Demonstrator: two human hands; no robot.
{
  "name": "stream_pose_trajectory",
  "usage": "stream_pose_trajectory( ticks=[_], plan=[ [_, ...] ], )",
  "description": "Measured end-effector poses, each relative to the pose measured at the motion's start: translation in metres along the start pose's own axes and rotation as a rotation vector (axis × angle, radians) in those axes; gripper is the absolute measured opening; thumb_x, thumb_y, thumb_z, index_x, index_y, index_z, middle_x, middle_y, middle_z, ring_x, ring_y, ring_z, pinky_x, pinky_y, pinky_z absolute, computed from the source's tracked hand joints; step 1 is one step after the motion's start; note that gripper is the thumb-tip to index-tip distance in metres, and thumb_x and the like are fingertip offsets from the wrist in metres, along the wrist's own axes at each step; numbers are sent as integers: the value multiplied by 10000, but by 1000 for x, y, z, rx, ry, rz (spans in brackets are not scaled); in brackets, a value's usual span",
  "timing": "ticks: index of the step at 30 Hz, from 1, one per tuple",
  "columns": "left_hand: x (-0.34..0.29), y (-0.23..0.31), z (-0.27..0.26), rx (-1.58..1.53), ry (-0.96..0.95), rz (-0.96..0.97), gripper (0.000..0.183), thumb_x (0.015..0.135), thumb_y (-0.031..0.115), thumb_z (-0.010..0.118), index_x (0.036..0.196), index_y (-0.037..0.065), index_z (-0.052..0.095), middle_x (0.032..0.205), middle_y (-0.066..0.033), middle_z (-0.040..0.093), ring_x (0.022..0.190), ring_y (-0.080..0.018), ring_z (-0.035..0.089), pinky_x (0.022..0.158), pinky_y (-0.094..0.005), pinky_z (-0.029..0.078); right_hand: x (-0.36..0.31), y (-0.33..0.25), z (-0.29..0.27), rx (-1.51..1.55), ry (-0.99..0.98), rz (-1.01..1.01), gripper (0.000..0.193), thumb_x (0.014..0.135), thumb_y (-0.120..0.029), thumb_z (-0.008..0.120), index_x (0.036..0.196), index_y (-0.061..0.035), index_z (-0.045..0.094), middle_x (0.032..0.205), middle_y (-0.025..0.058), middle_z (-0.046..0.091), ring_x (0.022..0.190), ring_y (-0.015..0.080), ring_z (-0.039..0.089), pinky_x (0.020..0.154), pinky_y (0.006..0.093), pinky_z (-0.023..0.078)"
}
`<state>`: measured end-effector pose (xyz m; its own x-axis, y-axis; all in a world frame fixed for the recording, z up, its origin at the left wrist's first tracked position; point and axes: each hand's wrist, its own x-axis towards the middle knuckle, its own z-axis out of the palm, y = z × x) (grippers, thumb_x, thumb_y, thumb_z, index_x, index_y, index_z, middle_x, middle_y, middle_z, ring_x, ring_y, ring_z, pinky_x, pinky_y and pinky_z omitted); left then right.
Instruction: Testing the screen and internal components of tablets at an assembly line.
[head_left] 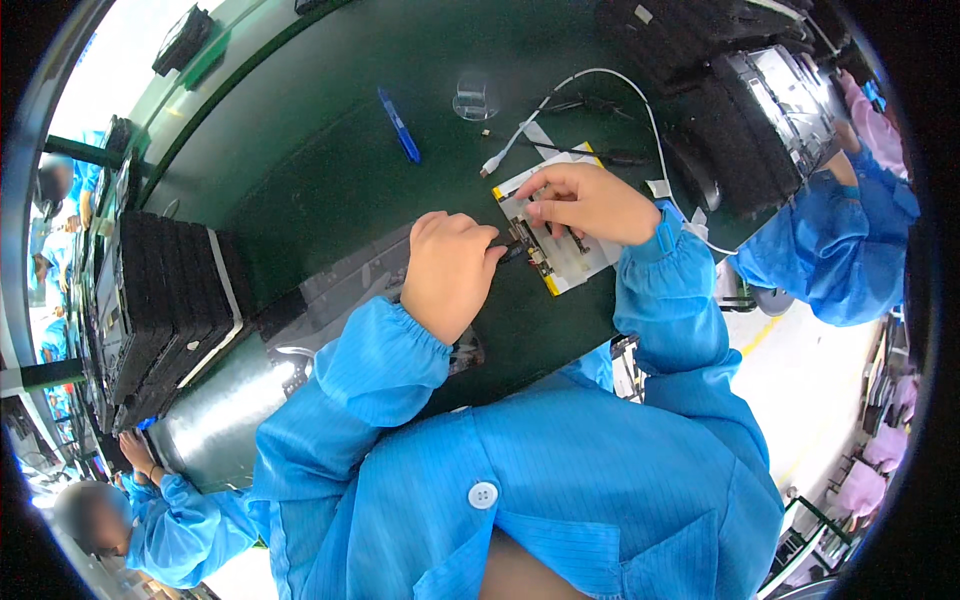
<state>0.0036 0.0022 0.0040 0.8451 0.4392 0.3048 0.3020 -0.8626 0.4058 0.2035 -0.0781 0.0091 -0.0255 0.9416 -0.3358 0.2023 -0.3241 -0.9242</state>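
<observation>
On the dark green table before me lies a white rectangular fixture (590, 262) with yellow corners and small electronic parts along its left edge. My left hand (447, 272) is at that edge, its fingers curled and the thumb pressed to a small black plug-like piece (513, 251). Over the upper part of the fixture reaches my right hand (597, 203), with index finger and thumb bent close together at its upper left edge. Whatever lies between those fingertips is too small to make out.
A white cable (590, 72) loops behind the fixture, near a blue pen (400, 127) and a clear plastic holder (475, 100). Black trays (165, 300) are stacked at left, with more black foam trays (735, 130) at right. Co-workers in blue sit on both sides.
</observation>
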Motion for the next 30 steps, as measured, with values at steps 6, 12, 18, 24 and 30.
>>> stream_pose_trajectory(
  ticks=[6,12,18,24,30],
  plan=[
    [2,2,5,0,-16,5,137,681,148,682,772,48,661,725,-97,592,757,-284,565,736,-404,420,0,0,1,4,14,25,251,865,-158,550,1092,-51,562,781,-2,582,629,42,516,479,185,393],
    [3,3,5,27,-48,-4,133,686,151,676,767,47,660,719,-98,588,758,-287,565,738,-405,423,1,-1,1,-12,15,28,249,866,-154,544,1089,-45,564,787,4,587,623,45,518,475,185,399],
    [4,5,5,-3,-35,-16,136,686,138,674,784,43,659,744,-100,589,781,-288,563,763,-405,420,0,-4,1,40,20,21,245,841,-132,579,1048,-3,557,765,36,593,623,72,532,551,210,433],
    [5,3,8,-16,-4,25,144,691,132,667,805,45,648,777,-98,584,815,-289,556,778,-404,415,5,5,10,-185,95,-107,268,723,-66,684,978,-17,617,735,20,580,617,61,519,527,188,404],
    [5,4,8,1,-14,30,137,693,139,664,797,52,648,774,-95,582,819,-286,554,786,-405,409,11,5,14,-190,159,-71,191,656,-69,725,824,-20,650,686,28,579,626,82,533,554,221,417]
  ],
)
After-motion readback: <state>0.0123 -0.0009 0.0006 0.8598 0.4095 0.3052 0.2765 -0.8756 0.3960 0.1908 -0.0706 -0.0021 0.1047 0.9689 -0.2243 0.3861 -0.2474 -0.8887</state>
